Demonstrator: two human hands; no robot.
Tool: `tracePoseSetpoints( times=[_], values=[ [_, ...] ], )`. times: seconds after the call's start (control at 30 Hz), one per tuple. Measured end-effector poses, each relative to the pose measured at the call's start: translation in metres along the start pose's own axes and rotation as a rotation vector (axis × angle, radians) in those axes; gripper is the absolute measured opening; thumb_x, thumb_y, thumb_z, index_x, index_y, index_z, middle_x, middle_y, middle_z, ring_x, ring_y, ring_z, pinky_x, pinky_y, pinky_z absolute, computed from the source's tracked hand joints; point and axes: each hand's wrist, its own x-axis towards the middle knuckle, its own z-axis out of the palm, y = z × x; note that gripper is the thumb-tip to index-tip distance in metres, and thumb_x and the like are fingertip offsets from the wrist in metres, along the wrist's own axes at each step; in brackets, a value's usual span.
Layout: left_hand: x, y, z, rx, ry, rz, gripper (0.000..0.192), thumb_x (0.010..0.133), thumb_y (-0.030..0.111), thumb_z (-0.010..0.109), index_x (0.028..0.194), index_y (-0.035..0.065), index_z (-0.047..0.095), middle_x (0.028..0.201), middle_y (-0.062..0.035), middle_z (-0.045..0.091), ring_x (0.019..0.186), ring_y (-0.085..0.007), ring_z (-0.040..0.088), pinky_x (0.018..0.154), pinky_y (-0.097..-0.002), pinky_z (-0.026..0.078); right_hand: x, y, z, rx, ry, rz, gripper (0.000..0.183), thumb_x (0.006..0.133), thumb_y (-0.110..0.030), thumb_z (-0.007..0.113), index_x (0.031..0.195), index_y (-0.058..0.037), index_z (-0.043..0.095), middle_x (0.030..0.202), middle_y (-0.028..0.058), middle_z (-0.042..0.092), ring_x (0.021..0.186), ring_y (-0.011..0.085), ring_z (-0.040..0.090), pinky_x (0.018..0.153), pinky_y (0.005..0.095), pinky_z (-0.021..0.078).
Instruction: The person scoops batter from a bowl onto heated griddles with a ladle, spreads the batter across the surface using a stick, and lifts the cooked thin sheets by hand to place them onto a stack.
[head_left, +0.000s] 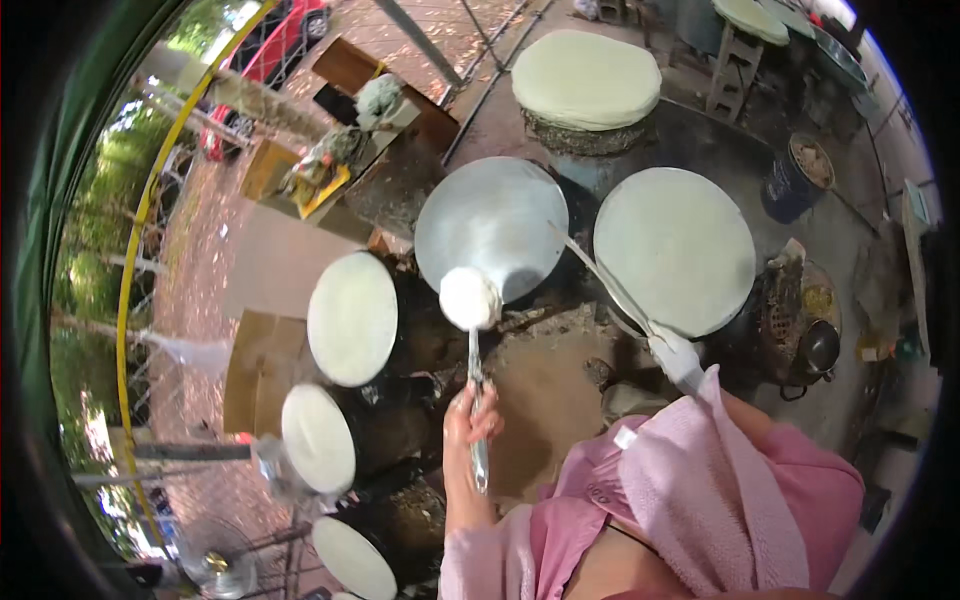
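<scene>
My left hand (471, 421) grips the handle of a metal ladle (474, 352). Its bowl, full of white batter-like stuff (469, 296), is over the near rim of a bare, shiny round griddle (491, 214). In a white glove, my right hand (675, 356) is closed around a long, thin wooden stick (600, 277). The stick's far tip overlaps the griddle's right edge; I cannot tell whether it touches. Just beyond the glove, a pale, flat round sheet (675, 247) covers a second griddle. A pink towel (697, 480) hangs by my right arm.
More pale rounds (352, 319) sit on griddles along my left. A stack of pale sheets (585, 79) rests on a round stand at the back. Cardboard boxes (262, 375) stand left, a dark bucket (791, 180) right. A floor fan (217, 559) is at lower left.
</scene>
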Motion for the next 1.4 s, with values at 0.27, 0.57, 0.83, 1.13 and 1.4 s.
tracePoseSetpoints(
  times=[0.27,0.57,0.83,1.13,1.4],
  values=[
    [0.208,0.088,0.083,0.248,-0.065,-0.026,0.032,0.098,0.030,0.040,0.087,0.0018,0.051,0.051,0.0039,0.030,0.035,-0.0066,0.025,0.038,-0.0247,0.024,0.103,-0.070,0.067,-0.210,0.296,-0.288,0.043,0.092,-0.028,0.052,0.126,-0.0029,0.052,0.124,0.0161,0.057,0.113,0.0243,0.055,0.095,0.0318,0.0411],
    [0.317,0.081,0.041,0.658,-0.072,0.280,0.024,0.092,0.020,0.053,0.091,-0.0038,0.056,0.064,-0.0072,0.051,0.049,-0.0169,0.048,0.049,-0.0318,0.041,0.150,-0.058,0.166,-0.756,0.551,-0.159,0.044,0.089,-0.034,0.048,0.129,-0.0133,0.048,0.083,0.0206,0.061,0.072,0.0375,0.059,0.063,0.0486,0.0463],
    [0.275,0.187,-0.043,1.178,0.193,0.853,0.025,0.087,0.010,0.053,0.104,-0.0080,0.053,0.085,-0.0225,0.061,0.076,-0.0338,0.059,0.073,-0.0405,0.046,0.158,-0.128,0.219,-0.133,0.439,0.062,0.043,0.088,-0.032,0.055,0.122,-0.0058,0.056,0.103,0.0137,0.066,0.089,0.0228,0.064,0.075,0.0312,0.0500],
    [0.198,0.214,-0.110,0.817,0.051,0.287,0.015,0.094,0.014,0.048,0.082,0.0053,0.045,0.054,0.0015,0.041,0.038,-0.0054,0.037,0.034,-0.0220,0.028,0.176,-0.134,0.231,0.182,0.272,0.326,0.041,0.088,-0.028,0.056,0.121,-0.0048,0.057,0.108,0.0160,0.065,0.098,0.0211,0.063,0.086,0.0295,0.0466],
    [0.150,0.198,-0.121,0.851,0.177,0.312,0.013,0.093,0.011,0.049,0.082,0.0052,0.045,0.051,0.0017,0.039,0.036,-0.0066,0.034,0.033,-0.0229,0.028,0.197,-0.099,0.171,-0.152,0.294,0.001,0.041,0.088,-0.026,0.056,0.123,-0.0035,0.055,0.101,0.0122,0.066,0.092,0.0169,0.062,0.083,0.0274,0.0466]
  ],
)
